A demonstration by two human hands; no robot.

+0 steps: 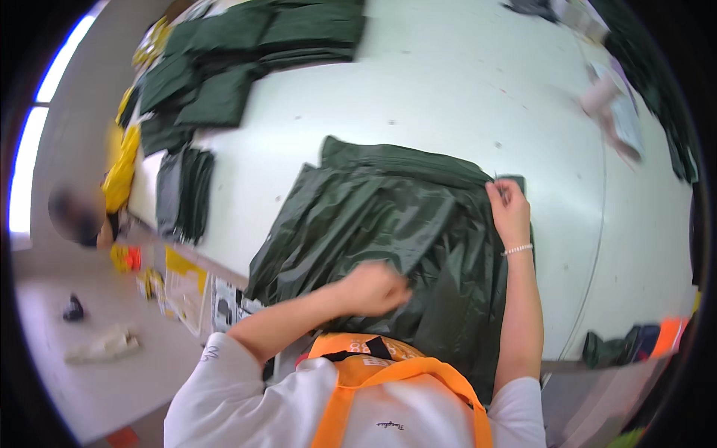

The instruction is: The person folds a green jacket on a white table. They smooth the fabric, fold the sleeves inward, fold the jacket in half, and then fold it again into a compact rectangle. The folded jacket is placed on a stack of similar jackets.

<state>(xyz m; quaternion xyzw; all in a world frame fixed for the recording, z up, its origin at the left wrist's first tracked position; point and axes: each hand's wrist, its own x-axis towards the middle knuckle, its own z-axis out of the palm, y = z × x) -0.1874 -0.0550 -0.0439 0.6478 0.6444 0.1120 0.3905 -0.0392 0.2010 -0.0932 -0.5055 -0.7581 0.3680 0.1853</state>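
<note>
A dark green, shiny coated garment (373, 216) lies spread and creased on the table in front of me, its lower part hanging toward my body. Along its far edge runs a folded band (407, 163). At the right end of that band, my right hand (509, 207) pinches the garment with closed fingers. A thin dark tip shows beside these fingers, too small to name. My left hand (377, 288) is over the near middle of the garment, blurred by motion. Its fingers look bent, but whether they grip the fabric is not clear.
Stacks of folded dark green garments (306, 33) cover the far left of the white table (448, 82), with a smaller stack (184, 194) at its left edge. A pale roll (600, 97) lies far right. Beyond the left edge are a person (104, 231) and yellow fabric (122, 175).
</note>
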